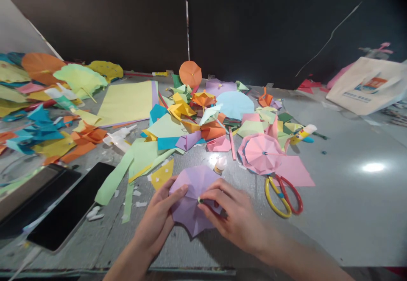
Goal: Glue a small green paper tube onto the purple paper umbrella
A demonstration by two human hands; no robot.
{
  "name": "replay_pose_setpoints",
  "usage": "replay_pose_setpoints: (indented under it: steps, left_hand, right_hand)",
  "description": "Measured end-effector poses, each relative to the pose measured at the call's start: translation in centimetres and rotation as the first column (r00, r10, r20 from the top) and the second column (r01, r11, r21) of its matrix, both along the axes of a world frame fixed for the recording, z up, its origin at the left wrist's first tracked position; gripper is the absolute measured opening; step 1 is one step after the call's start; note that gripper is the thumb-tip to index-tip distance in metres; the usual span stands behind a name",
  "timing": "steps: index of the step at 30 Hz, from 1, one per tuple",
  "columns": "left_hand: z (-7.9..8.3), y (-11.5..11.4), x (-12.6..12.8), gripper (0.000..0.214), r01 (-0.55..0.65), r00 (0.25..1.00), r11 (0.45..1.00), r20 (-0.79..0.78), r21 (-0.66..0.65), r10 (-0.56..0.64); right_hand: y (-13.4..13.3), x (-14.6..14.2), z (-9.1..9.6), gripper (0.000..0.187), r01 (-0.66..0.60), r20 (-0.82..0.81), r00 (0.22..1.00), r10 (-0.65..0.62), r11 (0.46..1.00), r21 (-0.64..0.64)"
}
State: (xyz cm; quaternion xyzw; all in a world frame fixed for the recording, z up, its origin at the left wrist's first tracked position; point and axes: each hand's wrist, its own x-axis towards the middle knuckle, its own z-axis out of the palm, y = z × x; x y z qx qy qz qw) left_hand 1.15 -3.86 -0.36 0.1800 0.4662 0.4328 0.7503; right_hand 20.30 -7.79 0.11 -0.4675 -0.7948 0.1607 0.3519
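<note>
Both hands work on a lilac paper umbrella canopy (193, 198) that lies on the grey desk (343, 213) at its near edge, just in front of the person. The left hand (157, 221) rests on the canopy's left side, its fingers (178, 192) laid flat over the folded paper and its thumb at the lower edge. The right hand (235, 217) comes in from the right, thumb and forefinger pinched together at the canopy's centre on a small pale-green tip (200, 199). Just beyond the canopy stands a small glue bottle (220, 164). To the right lie yellow-and-red scissors (282, 194), their blades touching a pink paper umbrella (262, 153), with a glue stick (303, 133) farther back. A heap of coloured paper scraps (190, 119) covers the middle of the desk. At the left lie a dark phone (70, 206) and a tablet (34, 196); a white tote bag (369, 83) sits far right.
</note>
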Motion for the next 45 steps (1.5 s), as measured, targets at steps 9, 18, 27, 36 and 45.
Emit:
replay_pose_setpoints:
  steps: [9, 18, 27, 36, 45]
  left_hand:
    - [0.20, -0.01, 0.20, 0.039, -0.013, 1.000, 1.000, -0.009, 0.003, 0.013]
    - [-0.01, 0.05, 0.08, 0.042, -0.020, 1.000, 0.999, -0.020, -0.027, 0.019]
    - [-0.24, 0.07, -0.06, 0.040, -0.013, 1.000, 1.000, -0.024, -0.026, 0.013]
    - [-0.13, 0.08, -0.11, 0.038, -0.029, 1.000, 0.999, -0.011, -0.036, 0.028]
    - [-0.17, 0.08, -0.27, 0.040, -0.003, 1.000, 1.000, 0.003, 0.005, 0.003]
  right_hand:
    - [0.04, -0.04, -0.14, 0.008, 0.004, 0.024, 1.000, -0.004, 1.000, 0.009]
    - [0.11, 0.00, -0.22, 0.007, 0.017, 0.041, 0.999, -0.017, 1.000, 0.008]
    - [0.30, 0.02, -0.35, 0.009, 0.011, 0.050, 0.999, -0.011, 1.000, 0.005]
    - [0.28, 0.04, -0.41, 0.010, 0.018, 0.059, 0.998, -0.018, 1.000, -0.001]
    - [0.18, 0.07, -0.30, 0.015, 0.037, 0.037, 0.999, -0.037, 0.999, -0.004]
